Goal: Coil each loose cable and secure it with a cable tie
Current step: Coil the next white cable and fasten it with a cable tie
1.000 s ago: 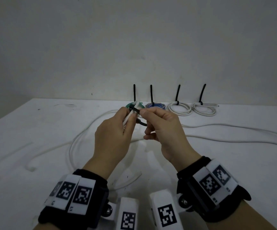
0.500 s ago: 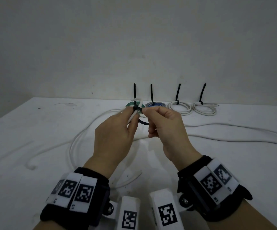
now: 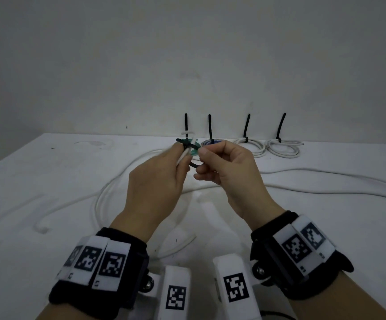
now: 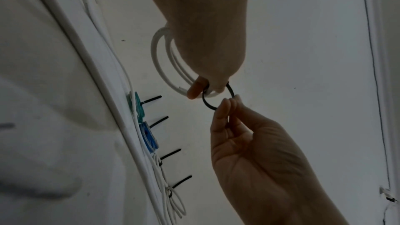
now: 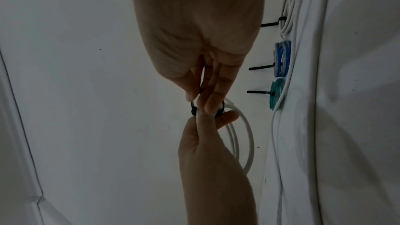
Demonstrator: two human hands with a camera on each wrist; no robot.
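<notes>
While the left hand (image 3: 155, 181) holds a small white cable coil (image 4: 161, 64) up over the white table (image 3: 48, 181), the right hand (image 3: 231, 174) works on a black cable tie (image 4: 208, 104). The left thumb and fingers are curled and pinch the loops together at one spot. The right thumb and first fingers pinch the tie, and the other right fingers are curled in. The tie goes around the pinched part of the coil and makes a wide, loose ring there. I think it is looped but not pulled tight yet.

Four coils lie in a row at the back of the table, close to the wall (image 3: 187, 54). They are a green coil (image 5: 276, 91), a blue coil (image 5: 282, 58) and two white coils (image 3: 252, 146), (image 3: 284, 147). Each one has a black tie on it, with the long tail sticking up. Those four look done.

More loose white cable (image 3: 326, 181) still lies on the table. It curves around to the left of the hands and runs far off to the right. I cannot tell if it is one cable or more. So the job looks more than half done: pull this tie snug, then coil and tie what is left
</notes>
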